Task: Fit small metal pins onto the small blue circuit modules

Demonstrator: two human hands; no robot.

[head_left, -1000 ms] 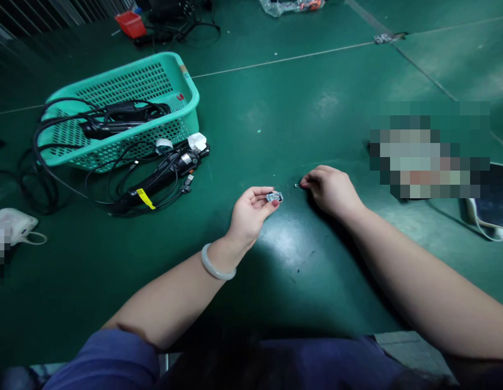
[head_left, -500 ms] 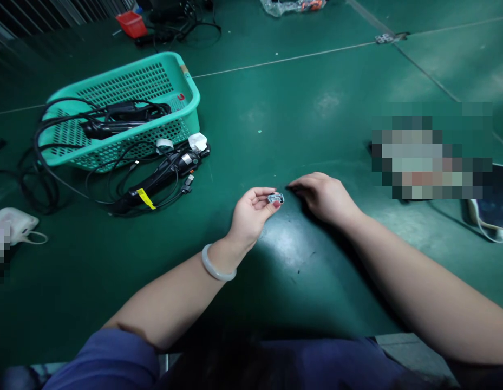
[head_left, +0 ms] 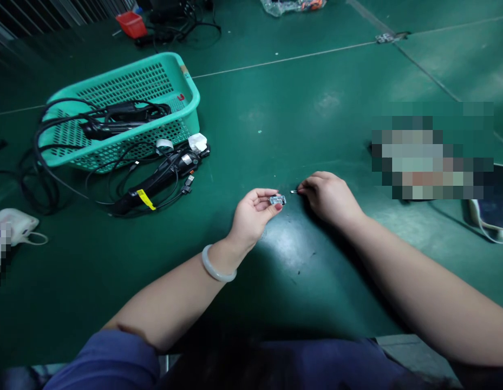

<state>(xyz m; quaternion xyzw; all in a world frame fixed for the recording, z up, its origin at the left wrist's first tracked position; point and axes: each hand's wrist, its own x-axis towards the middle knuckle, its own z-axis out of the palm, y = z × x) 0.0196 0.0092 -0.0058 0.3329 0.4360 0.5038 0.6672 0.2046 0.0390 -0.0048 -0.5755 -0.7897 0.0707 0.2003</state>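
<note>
Low over the green table, my left hand [head_left: 251, 214] pinches a small shiny block [head_left: 277, 200], silvery and boxy, between thumb and fingers. Its exact kind is too small to make out. Just to the right, my right hand [head_left: 328, 195] is closed with its fingertips together on a tiny flat silvery piece [head_left: 294, 192]. The tip of that piece points left towards the block, with a narrow gap between them. The rest of it is hidden by my fingers.
A turquoise basket [head_left: 188, 119] with black corded devices stands at the left. Before it lies a black handheld device [head_left: 165, 173] with a yellow tag and cables. A white gadget [head_left: 15, 225] is at far left, a dark-faced object [head_left: 498, 197] at far right, a red box [head_left: 131, 24] at the back.
My right hand has shifted slightly right, and the tip of the silvery piece now shows at its fingertips. The block in my left hand has moved very slightly right.
</note>
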